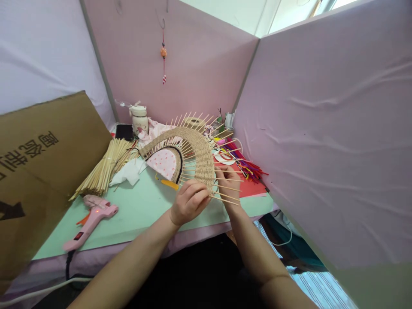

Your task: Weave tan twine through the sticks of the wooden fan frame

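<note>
A woven fan-shaped piece point(203, 156) with thin sticks radiating from its curved band is held above the green tabletop. Its inner half-round part point(163, 163) is pale pink with small red spots and has a black edge. My left hand point(190, 201) grips the band's near end, fingers curled together. On the right side, my right hand point(228, 183) is closed among the stick ends beside the band, its fingertips pinched near the weave. Whatever strand lies between those fingertips is too small to make out.
A pink glue gun point(92, 221) lies at the left, near a bundle of sticks point(104, 167) and a cardboard sheet point(48, 171). Behind stand a bottle point(139, 120) and a tape roll point(194, 123). Coloured pipe cleaners point(249, 165) rest on red paper point(254, 189).
</note>
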`<move>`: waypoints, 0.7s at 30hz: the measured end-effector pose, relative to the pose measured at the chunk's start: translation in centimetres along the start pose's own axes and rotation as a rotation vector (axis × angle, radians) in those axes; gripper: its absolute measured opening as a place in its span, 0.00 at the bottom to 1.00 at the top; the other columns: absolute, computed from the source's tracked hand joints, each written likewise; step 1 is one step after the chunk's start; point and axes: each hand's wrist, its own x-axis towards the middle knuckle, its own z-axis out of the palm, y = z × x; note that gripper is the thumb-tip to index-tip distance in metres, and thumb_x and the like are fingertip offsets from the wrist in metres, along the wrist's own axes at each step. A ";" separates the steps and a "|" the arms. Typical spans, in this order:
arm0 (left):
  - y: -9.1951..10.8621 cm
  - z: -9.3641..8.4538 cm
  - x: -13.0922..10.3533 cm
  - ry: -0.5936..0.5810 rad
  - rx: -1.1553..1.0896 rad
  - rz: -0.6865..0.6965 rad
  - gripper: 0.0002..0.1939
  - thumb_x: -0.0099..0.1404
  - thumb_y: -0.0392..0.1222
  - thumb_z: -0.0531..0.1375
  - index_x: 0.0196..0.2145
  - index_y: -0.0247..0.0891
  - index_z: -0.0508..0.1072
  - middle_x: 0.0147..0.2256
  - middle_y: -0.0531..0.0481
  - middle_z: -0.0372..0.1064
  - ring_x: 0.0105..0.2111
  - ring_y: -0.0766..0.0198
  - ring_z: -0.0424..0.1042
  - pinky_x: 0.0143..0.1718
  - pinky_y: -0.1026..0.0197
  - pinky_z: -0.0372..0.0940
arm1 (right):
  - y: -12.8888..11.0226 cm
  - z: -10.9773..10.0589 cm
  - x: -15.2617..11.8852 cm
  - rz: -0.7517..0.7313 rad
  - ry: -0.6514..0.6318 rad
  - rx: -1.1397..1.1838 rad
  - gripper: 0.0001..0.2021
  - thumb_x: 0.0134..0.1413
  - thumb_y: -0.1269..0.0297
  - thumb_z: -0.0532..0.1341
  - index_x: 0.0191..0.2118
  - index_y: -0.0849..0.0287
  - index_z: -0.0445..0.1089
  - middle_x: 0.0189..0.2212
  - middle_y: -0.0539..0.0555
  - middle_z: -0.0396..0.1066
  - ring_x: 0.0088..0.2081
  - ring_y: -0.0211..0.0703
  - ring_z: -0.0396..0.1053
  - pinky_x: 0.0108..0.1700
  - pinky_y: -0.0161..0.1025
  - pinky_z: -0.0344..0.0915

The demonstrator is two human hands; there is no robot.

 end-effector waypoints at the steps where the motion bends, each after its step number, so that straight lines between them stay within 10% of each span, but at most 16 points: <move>1: 0.0 0.0 0.1 -0.001 0.009 -0.001 0.16 0.62 0.31 0.63 0.47 0.38 0.69 0.36 0.46 0.71 0.39 0.62 0.70 0.42 0.56 0.71 | -0.1 0.0 0.0 -0.010 0.007 0.004 0.13 0.48 0.54 0.64 0.28 0.59 0.68 0.23 0.48 0.67 0.26 0.37 0.62 0.31 0.35 0.59; 16: 0.2 -0.2 0.3 -0.010 0.018 0.015 0.14 0.61 0.30 0.63 0.45 0.35 0.72 0.34 0.46 0.71 0.38 0.61 0.69 0.40 0.58 0.71 | -3.4 -8.2 -0.9 -0.091 -0.173 -0.240 0.11 0.51 0.56 0.66 0.28 0.59 0.70 0.22 0.47 0.67 0.24 0.35 0.62 0.29 0.34 0.59; 21: 0.1 -0.2 0.2 -0.020 0.017 0.001 0.13 0.62 0.32 0.63 0.45 0.37 0.72 0.35 0.46 0.72 0.39 0.61 0.71 0.41 0.58 0.71 | -6.0 -10.4 -2.6 -0.345 -0.206 -0.524 0.08 0.55 0.60 0.65 0.28 0.57 0.72 0.23 0.49 0.71 0.26 0.38 0.65 0.32 0.37 0.62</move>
